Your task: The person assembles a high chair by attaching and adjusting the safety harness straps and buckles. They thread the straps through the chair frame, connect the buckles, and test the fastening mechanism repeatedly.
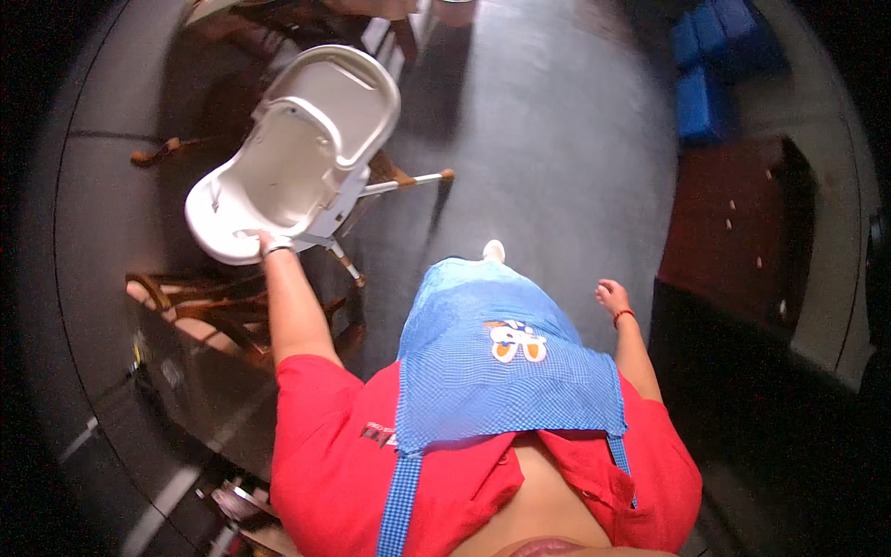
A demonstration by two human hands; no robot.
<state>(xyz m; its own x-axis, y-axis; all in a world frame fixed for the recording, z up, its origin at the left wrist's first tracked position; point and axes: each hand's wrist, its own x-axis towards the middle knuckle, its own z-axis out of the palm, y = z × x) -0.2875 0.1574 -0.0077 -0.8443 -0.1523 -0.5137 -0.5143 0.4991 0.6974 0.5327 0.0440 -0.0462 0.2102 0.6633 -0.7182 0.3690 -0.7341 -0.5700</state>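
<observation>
White high chair [295, 158] stands tilted on the dark floor [557, 139], ahead and to the person's left; left hand [270, 244] grips its seat rim; right hand [612, 296] hangs loosely curled, holding nothing, beside the blue apron [501, 371].

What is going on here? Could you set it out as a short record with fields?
Setting: dark glossy floor, seen from above
Left hand: gripping the rim of a white moulded plastic high chair, which is tilted
Right hand: free at the person's side, holding nothing, red band at the wrist
Clothing: red short-sleeved shirt, blue checked apron
Nearby: brown wooden chairs left of the arm, dark red-brown cabinet on the right, blue blocks at the far right
</observation>
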